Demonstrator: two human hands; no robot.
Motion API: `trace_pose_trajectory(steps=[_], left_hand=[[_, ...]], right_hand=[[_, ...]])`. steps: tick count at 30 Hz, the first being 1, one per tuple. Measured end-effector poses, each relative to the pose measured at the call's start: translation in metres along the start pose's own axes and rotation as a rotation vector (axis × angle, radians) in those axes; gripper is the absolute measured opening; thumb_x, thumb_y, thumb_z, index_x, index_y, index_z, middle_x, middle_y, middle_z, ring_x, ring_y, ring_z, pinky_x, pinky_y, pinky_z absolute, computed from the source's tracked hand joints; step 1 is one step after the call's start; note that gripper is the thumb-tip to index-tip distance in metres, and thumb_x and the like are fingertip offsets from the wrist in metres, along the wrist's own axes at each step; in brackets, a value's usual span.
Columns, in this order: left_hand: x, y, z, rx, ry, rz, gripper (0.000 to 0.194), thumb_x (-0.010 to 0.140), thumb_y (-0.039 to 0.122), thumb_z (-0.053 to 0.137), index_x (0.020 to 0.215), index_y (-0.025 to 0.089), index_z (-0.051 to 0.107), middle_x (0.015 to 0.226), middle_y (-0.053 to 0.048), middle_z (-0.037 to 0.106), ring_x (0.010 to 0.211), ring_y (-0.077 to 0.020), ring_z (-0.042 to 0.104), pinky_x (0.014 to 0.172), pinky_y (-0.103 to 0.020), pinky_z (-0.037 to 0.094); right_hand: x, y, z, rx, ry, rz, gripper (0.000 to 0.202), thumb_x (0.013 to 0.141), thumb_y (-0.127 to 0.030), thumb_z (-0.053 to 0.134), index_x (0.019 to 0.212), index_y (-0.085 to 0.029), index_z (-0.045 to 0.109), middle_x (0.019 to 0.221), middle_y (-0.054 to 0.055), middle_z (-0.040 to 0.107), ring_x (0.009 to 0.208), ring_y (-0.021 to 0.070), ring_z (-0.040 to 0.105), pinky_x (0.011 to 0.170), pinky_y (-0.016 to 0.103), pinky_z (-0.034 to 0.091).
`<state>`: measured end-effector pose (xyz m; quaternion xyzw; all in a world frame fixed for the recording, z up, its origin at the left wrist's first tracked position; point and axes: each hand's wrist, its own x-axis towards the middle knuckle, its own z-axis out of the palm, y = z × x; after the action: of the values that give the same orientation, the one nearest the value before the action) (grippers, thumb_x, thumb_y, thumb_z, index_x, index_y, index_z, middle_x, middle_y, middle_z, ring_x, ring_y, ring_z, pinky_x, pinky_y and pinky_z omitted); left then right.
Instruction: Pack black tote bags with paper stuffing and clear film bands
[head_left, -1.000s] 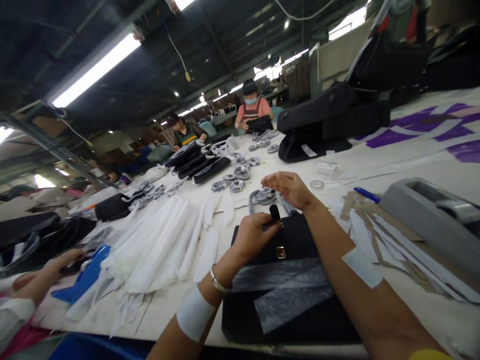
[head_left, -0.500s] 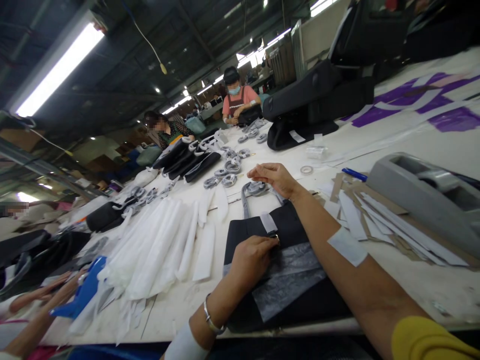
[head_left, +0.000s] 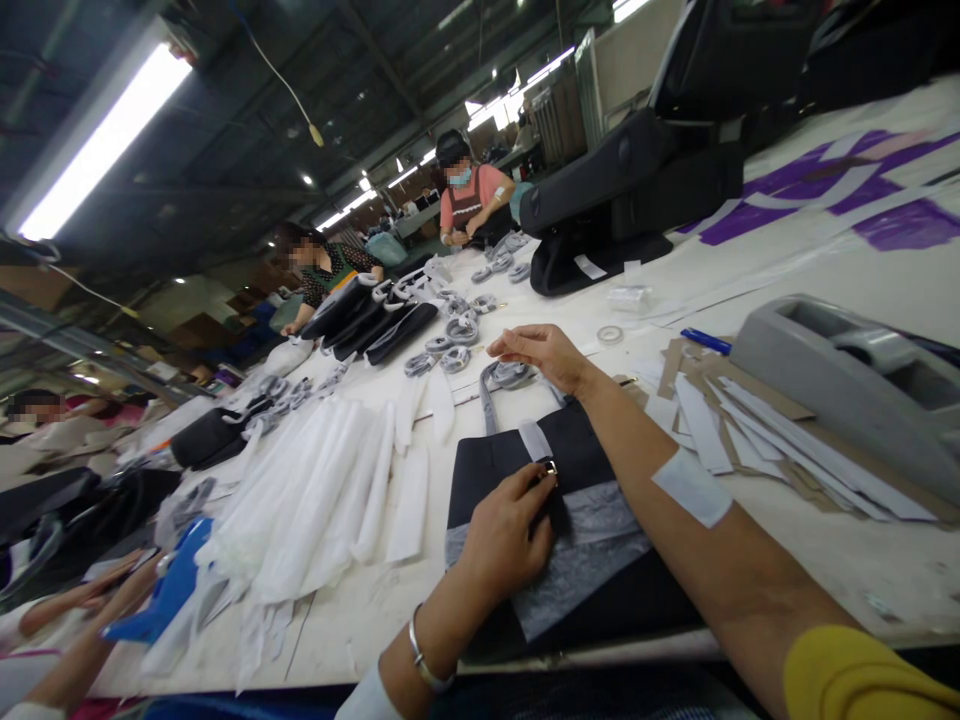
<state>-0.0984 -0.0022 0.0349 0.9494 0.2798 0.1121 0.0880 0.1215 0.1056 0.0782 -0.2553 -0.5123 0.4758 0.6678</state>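
Observation:
A black bag (head_left: 577,440) with grey wrapping film (head_left: 592,550) lies at the table's front edge, its wrapped strap (head_left: 489,400) reaching up behind it. My left hand (head_left: 506,530) rests on the bag, fingertips closed on the small metal clasp (head_left: 551,467) below a pale tab (head_left: 534,440). Raised over the bag's far edge, my right hand (head_left: 544,355) has its fingers pressed together and pointing left. Whatever is between them is too small to make out. Behind the bag, a coiled grey strap (head_left: 511,374) sits below that hand.
White foam sheets (head_left: 300,500) are piled on the left, near a blue object (head_left: 169,585) and another person's hands (head_left: 112,580). Paper strips (head_left: 750,440), a tape roll (head_left: 610,335) and a grey dispenser (head_left: 840,390) are on the right. Two people (head_left: 469,200) work across the table.
My left hand has shifted slightly down, its fingers now more bent, and more of the metal clasp shows. My right hand has barely moved.

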Motion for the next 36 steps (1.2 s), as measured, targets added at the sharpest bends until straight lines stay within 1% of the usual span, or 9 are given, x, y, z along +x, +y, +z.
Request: trace_pose_trajectory(steps=[14,17,20,24,26,28,31,33,36], left_hand=[[-0.009,-0.01,0.018,-0.113,0.122,0.015,0.05,0.085,0.024,0.057,0.135,0.021,0.054,0.136,-0.008,0.057,0.122,-0.0228,0.055,0.106,-0.037,0.048],[-0.01,-0.011,0.018,-0.126,0.14,0.006,0.048,0.086,0.026,0.058,0.134,0.022,0.056,0.135,-0.007,0.058,0.121,-0.023,0.057,0.105,-0.038,0.049],[-0.01,-0.013,0.017,-0.172,0.153,-0.011,0.043,0.089,0.027,0.057,0.132,0.024,0.058,0.134,-0.005,0.06,0.12,-0.022,0.058,0.104,-0.036,0.049],[-0.009,-0.015,0.014,-0.268,0.188,-0.042,0.033,0.094,0.034,0.054,0.124,0.026,0.065,0.127,-0.002,0.064,0.115,-0.0192,0.061,0.099,-0.033,0.05],[-0.008,-0.016,0.012,-0.31,0.207,-0.057,0.03,0.095,0.036,0.054,0.12,0.026,0.068,0.123,-0.001,0.066,0.111,-0.0181,0.063,0.096,-0.031,0.051],[-0.006,-0.016,0.009,-0.343,0.219,-0.074,0.027,0.095,0.036,0.055,0.114,0.026,0.071,0.119,-0.001,0.068,0.106,-0.0175,0.065,0.094,-0.029,0.051],[-0.003,-0.016,0.006,-0.366,0.218,-0.105,0.027,0.095,0.036,0.053,0.105,0.024,0.075,0.114,-0.002,0.071,0.102,-0.0174,0.067,0.092,-0.028,0.051],[-0.001,-0.017,0.004,-0.364,0.206,-0.113,0.029,0.096,0.036,0.051,0.102,0.023,0.076,0.112,-0.003,0.072,0.102,-0.0177,0.067,0.091,-0.028,0.051],[0.001,-0.017,0.003,-0.342,0.192,-0.097,0.029,0.096,0.036,0.051,0.101,0.023,0.076,0.111,-0.003,0.073,0.102,-0.0179,0.067,0.092,-0.028,0.051]], right_hand=[[0.012,0.016,0.034,-0.216,0.195,-0.008,0.043,0.079,-0.058,0.07,0.092,-0.017,0.074,0.098,0.008,0.075,0.08,0.0166,0.069,0.07,0.026,0.054],[0.022,0.002,0.046,-0.287,0.211,0.0,0.039,0.083,-0.052,0.068,0.099,-0.017,0.072,0.098,0.008,0.074,0.073,0.015,0.069,0.064,0.024,0.053],[0.019,-0.028,0.053,-0.58,0.06,-0.009,0.034,0.087,-0.046,0.063,0.094,-0.015,0.073,0.091,0.007,0.074,0.072,0.0164,0.069,0.064,0.025,0.051],[-0.031,-0.071,0.05,-1.184,-0.482,0.037,0.024,0.085,-0.038,0.065,0.084,-0.017,0.077,0.078,0.002,0.074,0.076,0.0203,0.068,0.07,0.027,0.048],[-0.073,-0.082,0.044,-1.299,-0.695,0.138,0.02,0.085,-0.033,0.064,0.092,-0.021,0.078,0.087,0.002,0.076,0.082,0.0216,0.07,0.076,0.029,0.05],[-0.119,-0.084,0.034,-1.336,-0.74,0.217,0.028,0.086,-0.036,0.065,0.109,-0.022,0.075,0.104,0.005,0.075,0.095,0.0233,0.069,0.087,0.032,0.051],[-0.175,-0.072,0.02,-1.466,-0.764,0.162,0.055,0.081,-0.035,0.072,0.134,-0.022,0.06,0.139,0.013,0.057,0.126,0.0319,0.054,0.106,0.044,0.043],[-0.197,-0.06,0.014,-1.561,-0.756,0.061,0.065,0.083,-0.03,0.07,0.143,-0.021,0.049,0.148,0.014,0.046,0.134,0.0346,0.045,0.111,0.052,0.038],[-0.207,-0.041,0.012,-1.648,-0.723,-0.137,0.059,0.086,-0.013,0.057,0.144,-0.017,0.047,0.146,0.016,0.048,0.134,0.032,0.046,0.11,0.053,0.041]])
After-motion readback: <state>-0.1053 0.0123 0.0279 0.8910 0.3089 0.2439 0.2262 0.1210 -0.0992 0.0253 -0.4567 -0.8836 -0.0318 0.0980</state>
